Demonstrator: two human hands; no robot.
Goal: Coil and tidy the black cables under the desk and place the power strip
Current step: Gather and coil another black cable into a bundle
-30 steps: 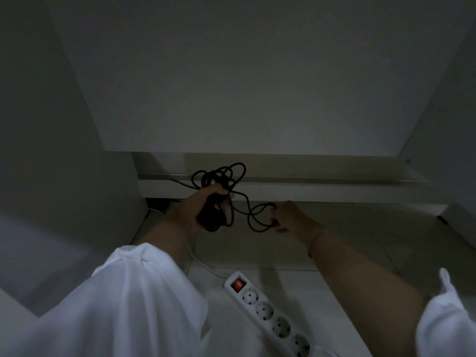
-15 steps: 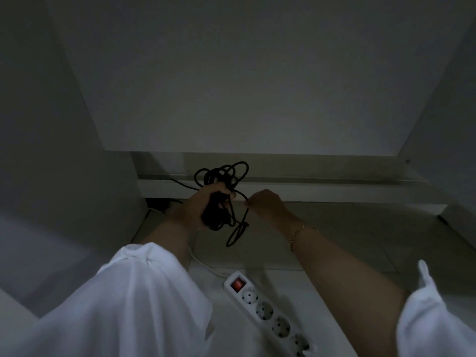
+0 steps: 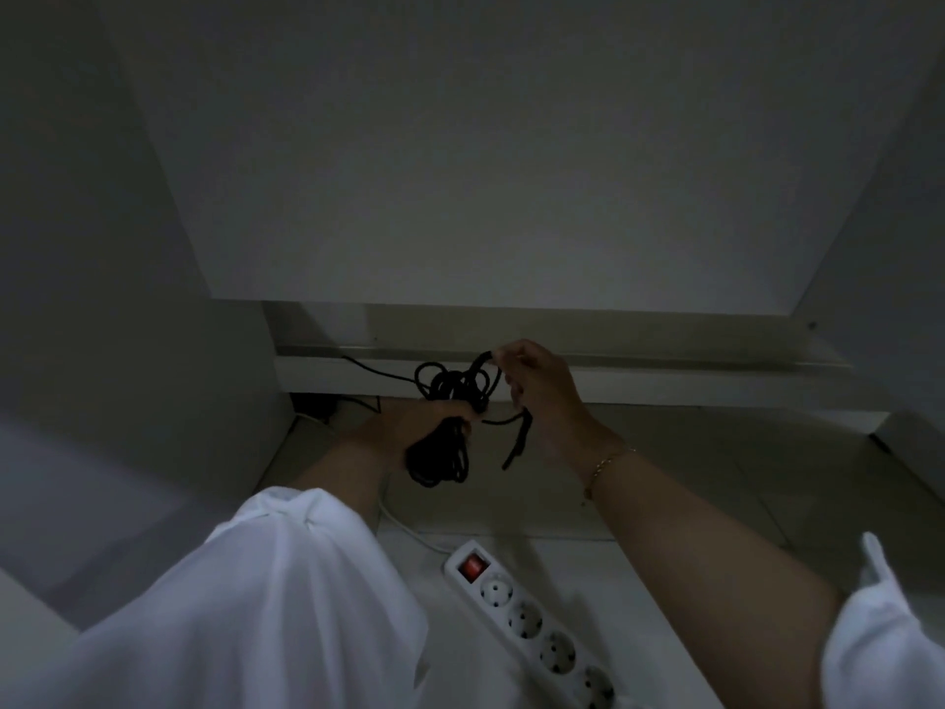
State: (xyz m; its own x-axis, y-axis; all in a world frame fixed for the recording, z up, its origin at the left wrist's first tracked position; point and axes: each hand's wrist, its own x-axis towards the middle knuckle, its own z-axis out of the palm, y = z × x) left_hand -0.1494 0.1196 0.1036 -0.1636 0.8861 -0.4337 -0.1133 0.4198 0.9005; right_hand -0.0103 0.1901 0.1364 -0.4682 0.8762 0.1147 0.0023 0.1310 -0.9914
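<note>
My left hand (image 3: pixel 409 427) grips a bundle of coiled black cable (image 3: pixel 445 427) in the middle of the head view, loops sticking out above and below the fist. My right hand (image 3: pixel 537 391) is just right of it and pinches a loop of the same cable at the top, near the bundle. A loose black cable end (image 3: pixel 516 447) hangs below the right hand. A thin black strand (image 3: pixel 373 372) runs off to the upper left. The white power strip (image 3: pixel 532 621) with a red switch lies on the floor below my arms.
The desk's white underside and side panels (image 3: pixel 128 350) close in the space on both sides. A white rail (image 3: pixel 665 381) runs across the back. The power strip's white cord (image 3: pixel 409 532) trails left toward a dark plug (image 3: pixel 317 406) at the back left corner.
My right hand moved from the lower right up and over to the top of the bundle, carrying a loop of cable with it. The hanging loop is gone; only a short end dangles.
</note>
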